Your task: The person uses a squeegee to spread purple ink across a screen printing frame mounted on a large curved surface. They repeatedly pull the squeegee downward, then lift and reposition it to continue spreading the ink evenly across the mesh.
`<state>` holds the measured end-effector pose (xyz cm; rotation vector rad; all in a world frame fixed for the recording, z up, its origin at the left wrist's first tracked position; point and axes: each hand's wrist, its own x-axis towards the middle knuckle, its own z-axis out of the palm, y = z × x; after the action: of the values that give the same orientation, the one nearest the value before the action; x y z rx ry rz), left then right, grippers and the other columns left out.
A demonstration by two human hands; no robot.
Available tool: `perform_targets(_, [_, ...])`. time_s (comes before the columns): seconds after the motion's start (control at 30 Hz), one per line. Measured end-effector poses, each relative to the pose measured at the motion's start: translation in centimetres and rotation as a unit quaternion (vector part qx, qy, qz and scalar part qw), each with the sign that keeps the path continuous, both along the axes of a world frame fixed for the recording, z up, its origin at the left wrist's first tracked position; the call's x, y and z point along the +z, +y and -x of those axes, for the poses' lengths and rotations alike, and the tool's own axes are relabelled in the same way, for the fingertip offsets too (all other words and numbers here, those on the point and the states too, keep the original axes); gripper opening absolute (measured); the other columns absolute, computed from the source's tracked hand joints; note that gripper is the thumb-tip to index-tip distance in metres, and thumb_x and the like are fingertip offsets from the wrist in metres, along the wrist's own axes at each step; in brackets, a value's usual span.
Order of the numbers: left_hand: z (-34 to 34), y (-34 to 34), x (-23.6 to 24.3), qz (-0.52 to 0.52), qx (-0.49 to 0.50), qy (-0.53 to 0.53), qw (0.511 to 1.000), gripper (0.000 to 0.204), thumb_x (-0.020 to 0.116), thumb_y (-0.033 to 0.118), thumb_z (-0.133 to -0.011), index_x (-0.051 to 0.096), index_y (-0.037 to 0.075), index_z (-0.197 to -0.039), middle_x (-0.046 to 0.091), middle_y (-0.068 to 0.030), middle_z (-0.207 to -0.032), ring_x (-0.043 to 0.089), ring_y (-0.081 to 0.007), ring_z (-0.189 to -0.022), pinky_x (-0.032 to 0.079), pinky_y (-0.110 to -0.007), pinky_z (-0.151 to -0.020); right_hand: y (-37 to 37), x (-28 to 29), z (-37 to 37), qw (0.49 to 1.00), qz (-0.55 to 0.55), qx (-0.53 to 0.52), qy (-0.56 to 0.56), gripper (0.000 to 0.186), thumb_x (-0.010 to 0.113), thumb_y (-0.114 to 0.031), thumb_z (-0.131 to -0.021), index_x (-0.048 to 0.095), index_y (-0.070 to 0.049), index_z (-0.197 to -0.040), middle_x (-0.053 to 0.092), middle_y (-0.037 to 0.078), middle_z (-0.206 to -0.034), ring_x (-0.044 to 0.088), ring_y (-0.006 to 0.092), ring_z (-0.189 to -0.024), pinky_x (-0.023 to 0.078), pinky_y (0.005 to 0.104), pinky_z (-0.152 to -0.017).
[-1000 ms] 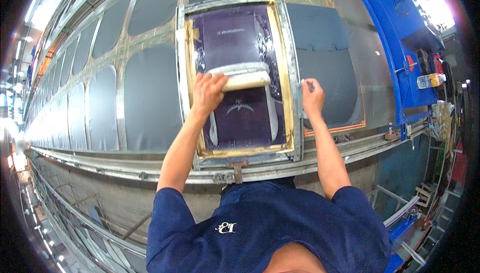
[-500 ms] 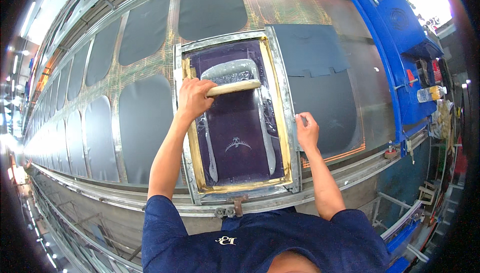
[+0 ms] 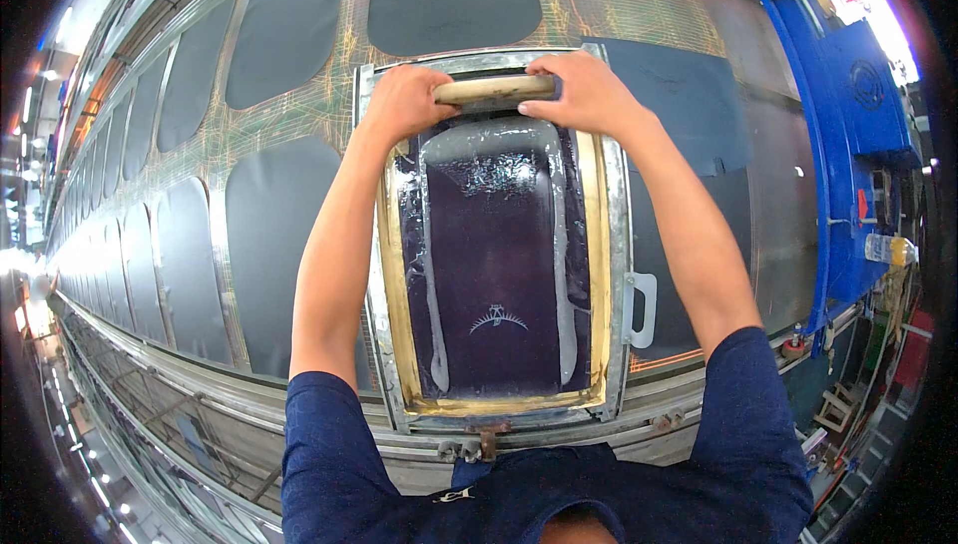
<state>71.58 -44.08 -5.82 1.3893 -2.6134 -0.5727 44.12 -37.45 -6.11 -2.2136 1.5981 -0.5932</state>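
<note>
A screen-printing frame (image 3: 616,255) with metal rails and yellowish taped inner edges lies on the long table before me. Near the frame's far end, a squeegee (image 3: 491,91) with a pale handle stands crosswise on its dark purple mesh (image 3: 489,265). My left hand (image 3: 401,103) grips the squeegee's left end, and my right hand (image 3: 589,95) is closed round its right end. Wet, shiny grey ink (image 3: 494,160) lies just nearer than the squeegee and runs in strips down both sides. A small pale crest-like design shows low on the mesh. The squeegee's blade is mostly hidden.
Dark rounded panels (image 3: 284,245) lie in rows on the table to the left and beyond. A white handle (image 3: 639,309) sticks out from the frame's right side. Farther right stand a blue metal structure (image 3: 848,145) and a bottle (image 3: 890,250). A rail (image 3: 419,444) runs along the near edge.
My right hand has come up from beside the frame and taken hold of the squeegee. The squeegee has moved to the frame's far end, and ink now shows nearer than it.
</note>
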Motion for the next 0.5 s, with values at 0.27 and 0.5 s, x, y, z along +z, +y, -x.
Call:
perform_targets(0.27, [-0.4, -0.5, -1.3, 0.025, 0.002, -0.032, 0.999, 0.028, 0.083, 0.034, -0.071, 0.078, 0.019, -0.093, 0.072, -0.0106, -0.079, 0.069, -0.0344, -0.084, 0.054, -0.047, -0.077, -3.8, -2.6, -2.2, 0.984, -0.090, 0.058, 0.143, 0.033, 0.079, -0.036, -0.079, 0.074, -0.005, -0.090, 0.073, 0.019, -0.090, 0.070, 0.0392, -0.088, 0.054, 0.0459, -0.085])
perform_targets(0.5, [-1.8, 7.5, -2.9, 0.062, -0.008, 0.011, 0.998, 0.026, 0.082, 0.025, -0.070, 0.080, 0.023, -0.096, 0.073, -0.0096, -0.078, 0.070, -0.0316, -0.079, 0.055, -0.043, -0.077, 4.2, -3.4, -3.2, 0.991, -0.050, 0.058, 0.111, 0.026, 0.079, -0.032, -0.078, 0.072, -0.007, -0.084, 0.072, 0.016, -0.083, 0.070, 0.0371, -0.089, 0.054, 0.0481, -0.081])
